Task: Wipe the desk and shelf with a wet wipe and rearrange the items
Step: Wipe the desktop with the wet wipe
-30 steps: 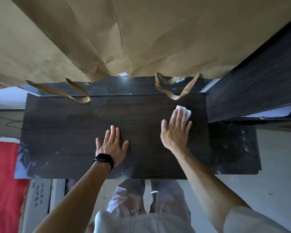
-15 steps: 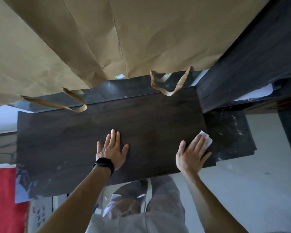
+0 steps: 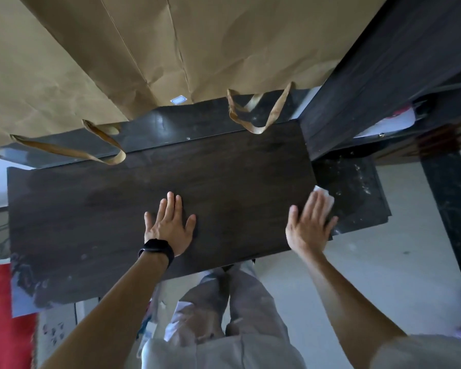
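A dark wood-grain surface [image 3: 117,209] fills the middle of the view, a long rectangle with pale smudges towards its near left corner. A left hand [image 3: 171,225] lies flat on it near the middle, fingers straight. At the right edge a right hand [image 3: 309,225], blurred, presses flat on a white wet wipe [image 3: 326,197]. Along the far edge, the loop handles [image 3: 258,121] of brown paper bags [image 3: 91,62] droop onto the surface. Just beyond the right edge, a darker lower panel [image 3: 357,193] is flecked with white specks.
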A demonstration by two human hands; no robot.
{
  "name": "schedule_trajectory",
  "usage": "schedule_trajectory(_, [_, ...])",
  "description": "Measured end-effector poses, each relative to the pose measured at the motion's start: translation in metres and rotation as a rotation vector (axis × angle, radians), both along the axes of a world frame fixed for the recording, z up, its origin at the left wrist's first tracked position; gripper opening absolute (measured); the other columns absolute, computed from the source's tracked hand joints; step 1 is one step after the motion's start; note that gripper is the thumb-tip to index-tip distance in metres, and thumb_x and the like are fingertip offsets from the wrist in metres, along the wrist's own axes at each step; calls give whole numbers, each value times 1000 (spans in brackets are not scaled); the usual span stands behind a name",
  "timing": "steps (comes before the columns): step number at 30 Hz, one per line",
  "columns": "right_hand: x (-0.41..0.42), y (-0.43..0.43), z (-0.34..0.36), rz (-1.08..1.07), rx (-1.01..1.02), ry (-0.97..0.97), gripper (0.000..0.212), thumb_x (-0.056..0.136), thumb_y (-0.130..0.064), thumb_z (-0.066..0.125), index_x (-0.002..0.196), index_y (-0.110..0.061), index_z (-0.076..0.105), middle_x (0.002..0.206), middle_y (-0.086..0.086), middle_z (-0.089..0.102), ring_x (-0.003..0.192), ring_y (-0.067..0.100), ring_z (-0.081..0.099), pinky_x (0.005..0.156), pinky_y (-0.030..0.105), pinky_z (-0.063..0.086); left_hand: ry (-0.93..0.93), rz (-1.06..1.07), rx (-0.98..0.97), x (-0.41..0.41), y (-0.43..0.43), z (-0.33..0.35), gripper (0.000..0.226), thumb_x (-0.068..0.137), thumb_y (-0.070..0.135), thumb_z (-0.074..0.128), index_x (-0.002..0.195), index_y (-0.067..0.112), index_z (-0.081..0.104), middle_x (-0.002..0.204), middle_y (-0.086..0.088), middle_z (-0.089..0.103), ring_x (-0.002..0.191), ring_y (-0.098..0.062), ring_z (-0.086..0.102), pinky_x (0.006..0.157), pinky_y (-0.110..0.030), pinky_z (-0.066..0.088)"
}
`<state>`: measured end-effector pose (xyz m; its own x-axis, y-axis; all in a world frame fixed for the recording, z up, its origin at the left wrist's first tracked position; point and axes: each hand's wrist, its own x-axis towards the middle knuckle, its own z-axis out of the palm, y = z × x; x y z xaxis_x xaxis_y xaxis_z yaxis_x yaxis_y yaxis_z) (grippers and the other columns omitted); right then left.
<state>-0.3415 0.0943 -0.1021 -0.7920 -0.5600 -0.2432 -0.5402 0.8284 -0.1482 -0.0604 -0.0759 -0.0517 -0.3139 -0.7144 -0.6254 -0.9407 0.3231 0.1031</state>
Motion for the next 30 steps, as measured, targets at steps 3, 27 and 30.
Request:
schedule_trajectory(3, [33,42,5,57,41,8,76,101,-56,15,158,-6,4,166,15,7,154,30,5,116,63,23,59,67,-37,-1,14,-3,71,101,57,15,159,21,-4,166,1,-14,153,-19,-8,121,-54,3])
schedule_trajectory(27, [213,-25,6,1150,-47,-140,70,103,-49,26,159,-11,6,168,2,-6,154,20,-6,121,56,17,57,240,-108,112,110,-3,58,104,43,24,159,32,8,167,3,1,154,-21,3,120,-54,10])
schedule_trajectory(30, [213,-48,4,1209,-32,-92,69,102,-48,29,159,-14,9,168,0,0,154,16,0,119,57,20,12,423,-116,171,107,-2,60,103,45,22,159,32,4,167,5,-6,153,-18,-3,122,-53,7])
